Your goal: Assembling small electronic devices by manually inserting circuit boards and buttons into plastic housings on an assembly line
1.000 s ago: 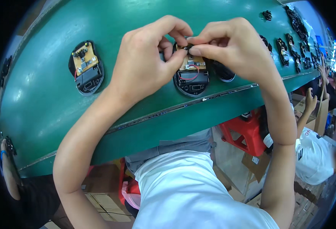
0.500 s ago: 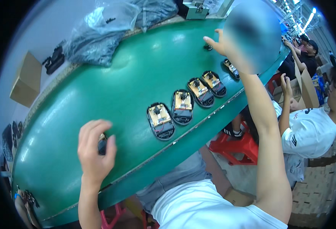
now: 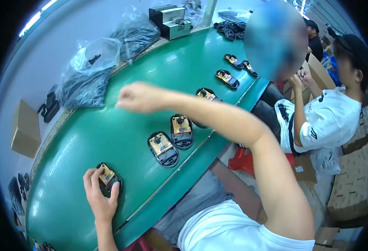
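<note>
My left hand [image 3: 101, 198] holds an open computer mouse base [image 3: 107, 179] against the green table, thumb on one side and fingers on the other. The base is a black oval shell with a tan circuit board. My right hand [image 3: 141, 98], blurred by motion, hovers over the middle of the table. Its fingers are curled together; whatever they hold, if anything, is too small to make out. Below it lie two more mouse bases, one [image 3: 163, 149] and another [image 3: 182, 131]. My right forearm partly covers a further base [image 3: 207, 94].
Several mouse bases [image 3: 227, 78] lie toward the far right end of the green table [image 3: 75, 150]. Plastic bags [image 3: 85, 79] and a grey metal box [image 3: 173, 23] line the back edge. A co-worker in a white shirt [image 3: 338, 113] sits at the right.
My right hand has swung from the far right back to mid-table, its spread fingers now curled. My left hand has settled around the mouse base. The view has shifted.
</note>
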{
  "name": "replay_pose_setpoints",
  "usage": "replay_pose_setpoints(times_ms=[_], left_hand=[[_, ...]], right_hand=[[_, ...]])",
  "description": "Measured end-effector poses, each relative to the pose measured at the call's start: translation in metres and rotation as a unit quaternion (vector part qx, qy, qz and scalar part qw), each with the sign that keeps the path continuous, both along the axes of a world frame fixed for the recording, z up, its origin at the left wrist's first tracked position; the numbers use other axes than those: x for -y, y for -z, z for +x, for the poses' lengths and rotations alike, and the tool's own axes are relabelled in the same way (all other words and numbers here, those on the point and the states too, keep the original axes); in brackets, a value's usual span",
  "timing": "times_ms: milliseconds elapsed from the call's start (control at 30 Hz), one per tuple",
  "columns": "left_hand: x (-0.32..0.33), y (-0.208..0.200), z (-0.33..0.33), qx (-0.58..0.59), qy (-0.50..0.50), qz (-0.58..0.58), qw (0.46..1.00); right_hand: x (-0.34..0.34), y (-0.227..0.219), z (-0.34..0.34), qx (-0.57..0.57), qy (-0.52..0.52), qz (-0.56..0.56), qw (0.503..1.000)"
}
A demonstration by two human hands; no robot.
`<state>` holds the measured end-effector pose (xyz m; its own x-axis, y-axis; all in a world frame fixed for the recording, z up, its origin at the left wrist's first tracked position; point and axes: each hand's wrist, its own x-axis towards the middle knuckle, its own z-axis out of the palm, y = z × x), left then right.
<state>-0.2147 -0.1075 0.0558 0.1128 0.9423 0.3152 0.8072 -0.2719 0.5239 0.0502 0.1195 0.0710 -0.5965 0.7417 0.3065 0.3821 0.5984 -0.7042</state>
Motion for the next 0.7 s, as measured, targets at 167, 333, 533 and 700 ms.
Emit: replay_pose_setpoints(times_ms=[167,333,533,700], left_hand=[[0.002,0.011,0.006,0.003,0.022,0.028,0.999],[0.003,0.004,0.009,0.07,0.035,-0.003,0.997],[0.0,0.007,0.007,0.102,0.036,-0.004,0.994],[-0.001,0.006,0.002,0.086,0.018,-0.007,0.996]], right_hand=[[0.106,-0.017,-0.071,-0.081,-0.185,-0.144,0.969],[0.151,0.002,-0.086,-0.055,-0.147,-0.009,0.988],[0.186,0.025,-0.078,-0.071,-0.165,-0.02,0.983],[0.174,0.039,-0.058,-0.067,-0.215,0.004,0.974]])
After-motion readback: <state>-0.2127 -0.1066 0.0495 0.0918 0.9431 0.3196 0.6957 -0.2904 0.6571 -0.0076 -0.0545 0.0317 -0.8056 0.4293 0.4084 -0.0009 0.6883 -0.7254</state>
